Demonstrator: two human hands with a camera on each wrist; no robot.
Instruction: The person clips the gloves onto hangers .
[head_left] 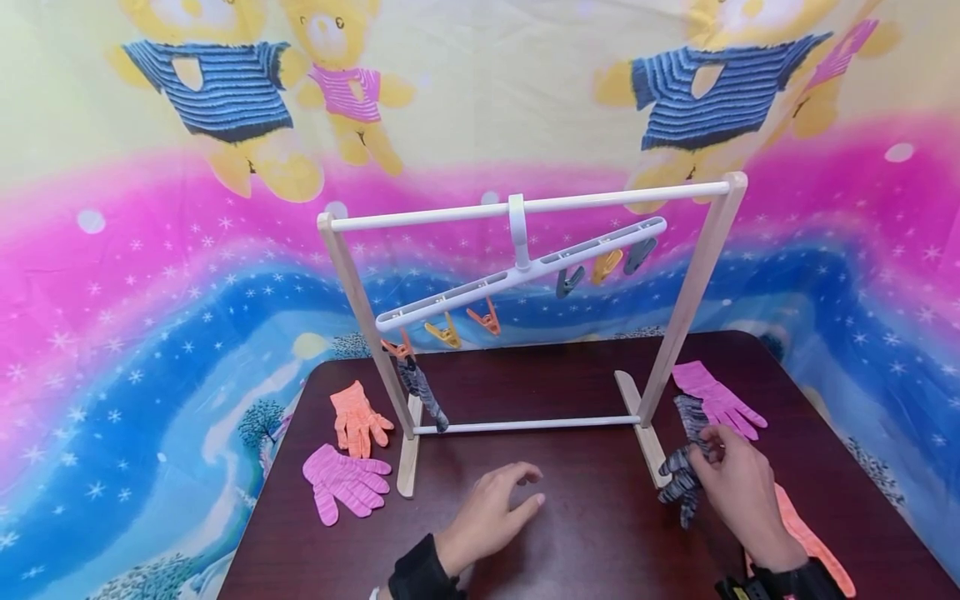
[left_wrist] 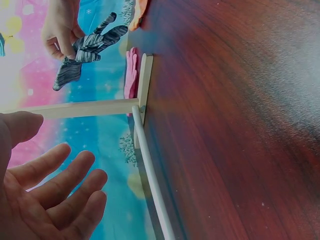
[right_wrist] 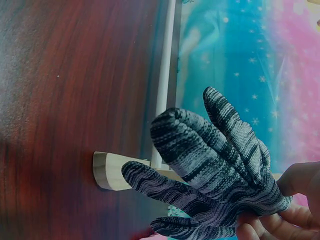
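Observation:
My right hand pinches a black-and-grey striped knit glove between thumb and fingers, and the glove hangs above the table at the rack's right foot. Over the table's front middle, my left hand holds nothing, its fingers loosely bent and spread. A white hanger hooks over the rack's top bar and tilts down to the left. From its lowest left end, an orange clothespin grips another black-and-grey glove. Along the hanger dangle several more clothespins, among them a yellow one and a grey one.
A wooden rack with white bars stands on the dark table. On the left lie an orange glove and a pink glove. To the right are another pink glove and an orange glove, partly behind my right wrist.

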